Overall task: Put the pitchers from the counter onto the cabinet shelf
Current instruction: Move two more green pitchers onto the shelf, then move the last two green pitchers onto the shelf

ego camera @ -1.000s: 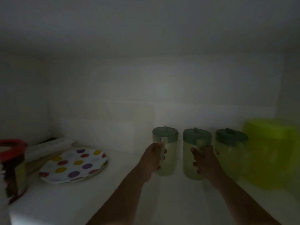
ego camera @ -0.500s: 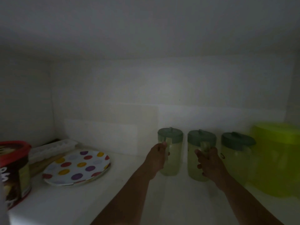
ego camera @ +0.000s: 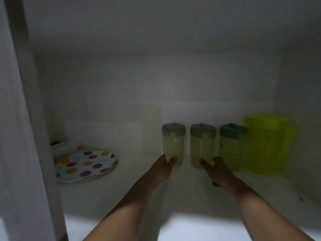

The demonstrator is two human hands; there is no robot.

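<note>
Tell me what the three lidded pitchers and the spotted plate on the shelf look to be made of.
The pitchers look like translucent pale green plastic: light glows dully through their walls, with no glassy glint. Their dark green lids look like opaque matte plastic. The plate seems glossy, possibly melamine or glazed ceramic; the dim, blurred view leaves that open.

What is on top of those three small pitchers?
Each of the three pitchers has a dark green lid with a small knob. The lids hide the openings; the dim bodies reveal no clear contents.

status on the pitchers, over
Left hand and right hand open, off the pitchers. Three pitchers upright on shelf. Nothing in the way.
</note>
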